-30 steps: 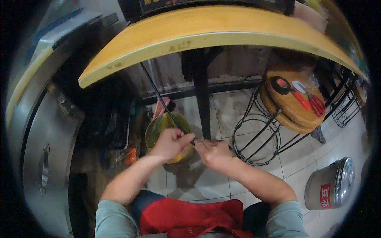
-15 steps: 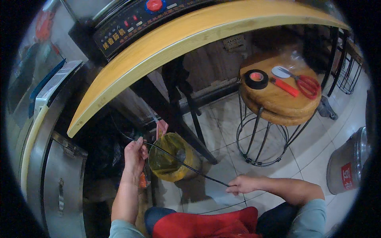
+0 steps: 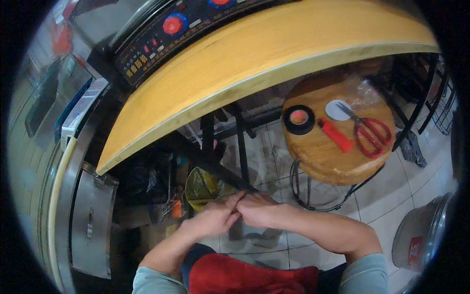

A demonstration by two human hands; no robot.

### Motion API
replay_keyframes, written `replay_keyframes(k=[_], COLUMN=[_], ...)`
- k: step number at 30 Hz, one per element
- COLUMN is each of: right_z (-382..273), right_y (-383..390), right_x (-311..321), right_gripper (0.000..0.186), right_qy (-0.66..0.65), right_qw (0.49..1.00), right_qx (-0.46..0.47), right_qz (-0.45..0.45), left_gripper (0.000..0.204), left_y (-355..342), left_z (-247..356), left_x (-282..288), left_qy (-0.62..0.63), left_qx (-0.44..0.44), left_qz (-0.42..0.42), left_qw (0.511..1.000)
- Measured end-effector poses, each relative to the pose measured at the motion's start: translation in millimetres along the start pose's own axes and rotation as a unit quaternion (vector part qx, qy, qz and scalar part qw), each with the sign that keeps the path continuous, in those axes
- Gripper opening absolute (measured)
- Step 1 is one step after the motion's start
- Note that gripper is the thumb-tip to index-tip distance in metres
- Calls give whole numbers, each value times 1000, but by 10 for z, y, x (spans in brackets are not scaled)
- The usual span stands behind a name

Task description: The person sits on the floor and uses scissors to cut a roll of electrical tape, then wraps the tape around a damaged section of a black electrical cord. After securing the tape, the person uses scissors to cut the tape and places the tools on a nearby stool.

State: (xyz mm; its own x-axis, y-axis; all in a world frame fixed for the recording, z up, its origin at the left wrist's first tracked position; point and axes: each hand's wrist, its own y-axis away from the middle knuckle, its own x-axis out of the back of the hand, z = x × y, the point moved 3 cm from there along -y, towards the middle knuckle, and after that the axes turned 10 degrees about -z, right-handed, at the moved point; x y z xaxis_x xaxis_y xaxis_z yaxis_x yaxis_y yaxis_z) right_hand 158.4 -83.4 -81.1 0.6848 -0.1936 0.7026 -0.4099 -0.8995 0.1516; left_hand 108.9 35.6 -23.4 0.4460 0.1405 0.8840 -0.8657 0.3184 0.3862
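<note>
My left hand point(image 3: 213, 218) and my right hand point(image 3: 257, 209) meet in front of me, above the floor and just this side of the yellow-lined bin point(image 3: 199, 186). The fingers of both are closed and press close together, the left ones smeared by motion. The thin black cable that ran between them is hidden by the fingers now. On the round wooden stool point(image 3: 313, 164) to the right lie black tape point(image 3: 306, 127), red-handled scissors point(image 3: 374, 139), a slim red tool point(image 3: 336, 134) with a dark end and a white disc point(image 3: 334, 113).
A yellow wooden counter point(image 3: 235, 63) curves across above my hands, bearing a black control panel point(image 3: 152, 49) with red knobs. Dark table legs point(image 3: 242, 152) stand beneath it. A steel cabinet point(image 3: 93, 220) is at left, a metal drum point(image 3: 418, 235) at right.
My hands have come together from far apart, the left moving right and down, the right moving left and up. The cable stretched between them is no longer visible. The view has shifted slightly.
</note>
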Motion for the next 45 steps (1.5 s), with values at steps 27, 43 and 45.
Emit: replay_keyframes(k=[27,43,45], right_z=[858,1779,1885], right_y=[329,1382,1473], right_x=[2557,3033,3086], right_gripper=[40,45,46], right_qy=[375,294,278], right_qw=[874,837,838], right_qx=[-62,-91,-71], right_qz=[302,453,465], left_gripper=[23,22,22], left_y=[-751,-401,-270], left_z=[-3213,-677,-220], left_x=[1504,155,-63], left_qy=[73,414,437], left_qx=[248,178,202], left_qz=[265,91,30], left_qw=[929,888,876])
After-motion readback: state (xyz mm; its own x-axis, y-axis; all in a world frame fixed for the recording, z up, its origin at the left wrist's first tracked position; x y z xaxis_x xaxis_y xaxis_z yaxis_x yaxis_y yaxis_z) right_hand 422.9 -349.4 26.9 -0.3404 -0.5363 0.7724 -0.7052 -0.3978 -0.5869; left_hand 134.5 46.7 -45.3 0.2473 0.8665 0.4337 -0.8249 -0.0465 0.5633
